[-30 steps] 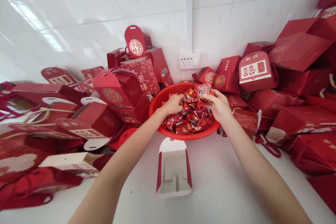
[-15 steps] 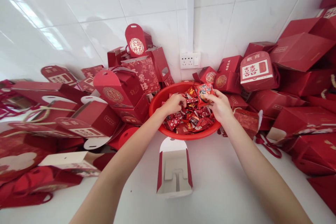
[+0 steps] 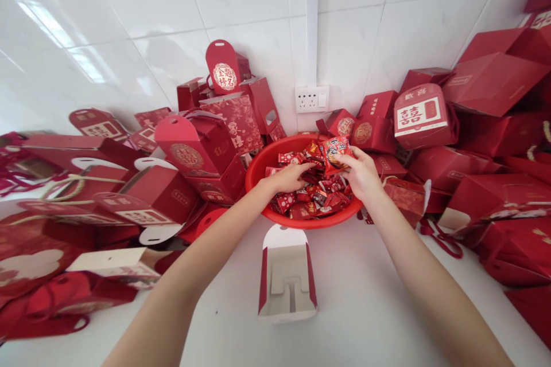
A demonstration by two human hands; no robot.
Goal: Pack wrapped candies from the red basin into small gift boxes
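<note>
A round red basin (image 3: 282, 219) holds many small red-wrapped candies (image 3: 303, 210). My right hand (image 3: 359, 172) is closed on a red printed packet (image 3: 336, 155) above the basin's right side. Over the candies at the basin's left, my left hand (image 3: 293, 178) reaches in with its fingers pointing right; the fingertips are among the wrappers, and whether they grip one cannot be made out. In front of the basin stands an open red and white box (image 3: 287, 281), its inside showing and its rounded flap toward the basin.
Red gift boxes are piled at the left (image 3: 150, 195) and at the right (image 3: 495, 195), some stacked against the tiled wall (image 3: 249, 0). A socket (image 3: 311, 99) sits on the wall behind the basin.
My left hand has moved a little right and its fingers have stretched out from a curled pose. My right hand holds the packet in nearly the same place.
</note>
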